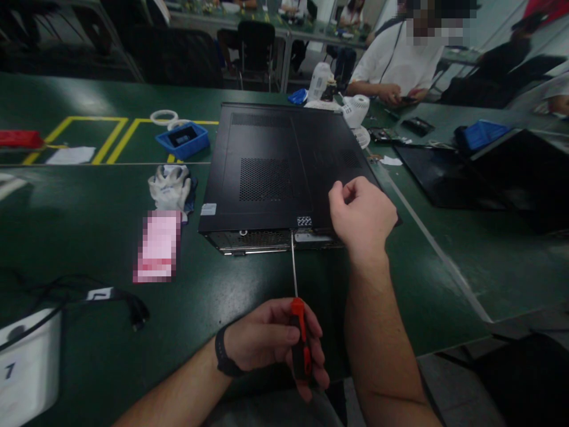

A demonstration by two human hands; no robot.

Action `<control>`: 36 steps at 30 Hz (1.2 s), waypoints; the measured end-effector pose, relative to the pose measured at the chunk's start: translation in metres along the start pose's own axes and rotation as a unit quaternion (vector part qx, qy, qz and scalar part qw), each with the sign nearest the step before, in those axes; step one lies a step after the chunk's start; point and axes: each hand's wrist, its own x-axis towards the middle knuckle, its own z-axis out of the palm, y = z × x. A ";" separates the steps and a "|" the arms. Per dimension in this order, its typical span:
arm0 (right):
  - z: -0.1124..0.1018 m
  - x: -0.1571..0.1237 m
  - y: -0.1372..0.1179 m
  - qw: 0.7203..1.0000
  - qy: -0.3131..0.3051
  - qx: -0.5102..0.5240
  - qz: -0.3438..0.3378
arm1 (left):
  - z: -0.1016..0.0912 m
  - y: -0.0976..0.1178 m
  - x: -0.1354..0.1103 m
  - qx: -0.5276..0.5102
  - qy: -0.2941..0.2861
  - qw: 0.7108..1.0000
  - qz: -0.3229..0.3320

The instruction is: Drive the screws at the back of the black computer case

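A black computer case (271, 148) lies flat on the green table, its rear edge towards me. My left hand (284, 344), with a dark band at the wrist, is wrapped round the red and black handle of a screwdriver (302, 338). The metal shaft points away from me, and its tip meets the rear edge of the case near the middle. My right hand (362, 216) rests over the near right corner of the case's top panel with its fingers curled in. Whether anything is inside those fingers is hidden.
Left of the case lie white gloves (171, 187), a blurred pink item (157, 246) and a blue bin (184, 141). Black cables (128, 296) and a white box (31, 367) are near left. Beyond the case stand white fan-like parts (353, 110); a co-worker (400, 59) handles something small.
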 end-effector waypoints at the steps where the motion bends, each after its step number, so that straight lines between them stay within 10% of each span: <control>1: 0.000 0.000 0.000 1.000 0.001 0.000 0.000 | 0.001 0.001 0.000 0.003 0.007 1.000 -0.005; 36: 0.001 0.000 0.001 1.000 0.003 -0.011 -0.010 | -0.004 -0.002 0.000 0.010 0.009 1.000 -0.003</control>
